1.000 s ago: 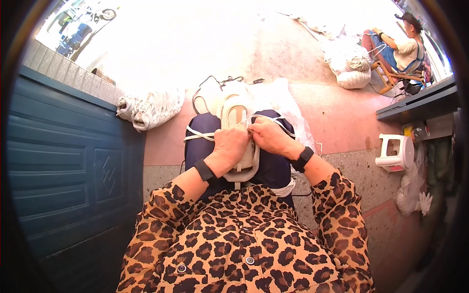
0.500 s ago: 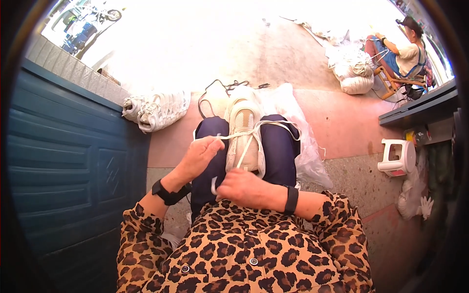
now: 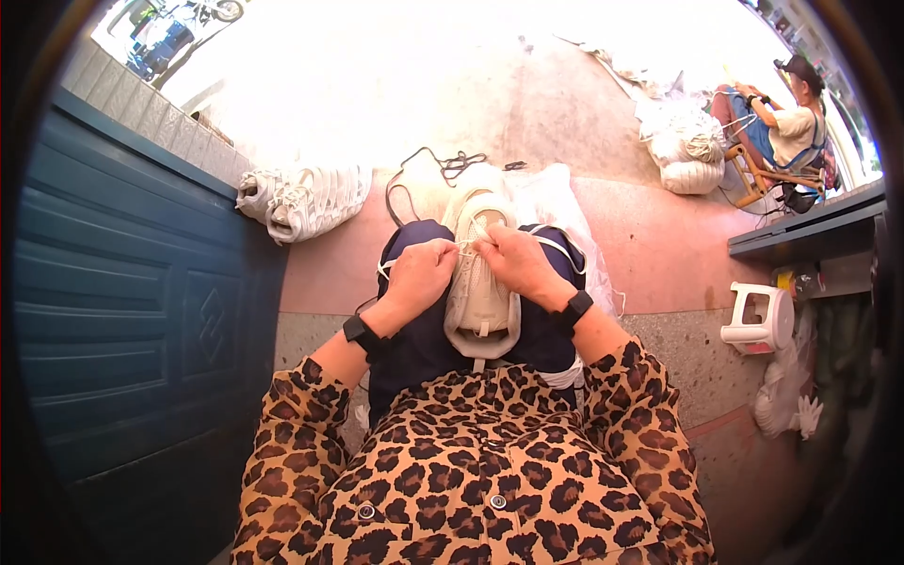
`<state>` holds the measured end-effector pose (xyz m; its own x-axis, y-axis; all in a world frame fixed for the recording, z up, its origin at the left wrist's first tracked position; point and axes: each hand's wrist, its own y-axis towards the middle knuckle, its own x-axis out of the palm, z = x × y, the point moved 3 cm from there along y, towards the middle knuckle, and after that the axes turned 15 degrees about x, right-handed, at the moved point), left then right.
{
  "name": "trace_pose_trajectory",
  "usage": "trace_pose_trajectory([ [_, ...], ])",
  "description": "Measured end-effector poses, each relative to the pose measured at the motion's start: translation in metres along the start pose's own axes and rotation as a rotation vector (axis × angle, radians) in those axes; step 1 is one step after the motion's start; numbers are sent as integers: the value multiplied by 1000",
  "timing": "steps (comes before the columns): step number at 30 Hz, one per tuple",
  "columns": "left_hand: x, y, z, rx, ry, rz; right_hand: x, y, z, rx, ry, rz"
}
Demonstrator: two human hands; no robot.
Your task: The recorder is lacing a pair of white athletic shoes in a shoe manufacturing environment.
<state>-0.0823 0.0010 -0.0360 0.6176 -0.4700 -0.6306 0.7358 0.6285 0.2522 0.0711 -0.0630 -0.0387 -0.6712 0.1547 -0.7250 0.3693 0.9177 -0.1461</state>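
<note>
Shoe, toe away from shirt, long axis fore-and-aft

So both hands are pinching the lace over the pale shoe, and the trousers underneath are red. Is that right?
Not quite: the trousers are dark blue, not red, as the head view shows. The left hand and right hand do pinch the lace over the pale shoe.

Wide fisheye view from the wearer's head, facing steeply down and forward. The left hand and right hand lie at close range near centre; shirt nearer than the grip, floor beyond it.
</note>
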Motion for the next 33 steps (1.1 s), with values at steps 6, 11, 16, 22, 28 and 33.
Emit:
trace_pose_trajectory([
  [6,-2,10,9,-47,269,-120,-3,4,3,25,50,-81],
  [11,-5,12,15,60,391,-135,-2,5,4,18,67,-79],
  [16,2,16,13,179,440,-200,-2,4,3,31,92,-95],
  [22,10,17,7,188,372,-141,-1,4,19,64,211,-42],
  [28,3,4,14,332,461,-36,-17,-26,12,184,473,-170],
  [33,2,2,37,499,666,-190,-3,-29,-5,121,257,-187],
])
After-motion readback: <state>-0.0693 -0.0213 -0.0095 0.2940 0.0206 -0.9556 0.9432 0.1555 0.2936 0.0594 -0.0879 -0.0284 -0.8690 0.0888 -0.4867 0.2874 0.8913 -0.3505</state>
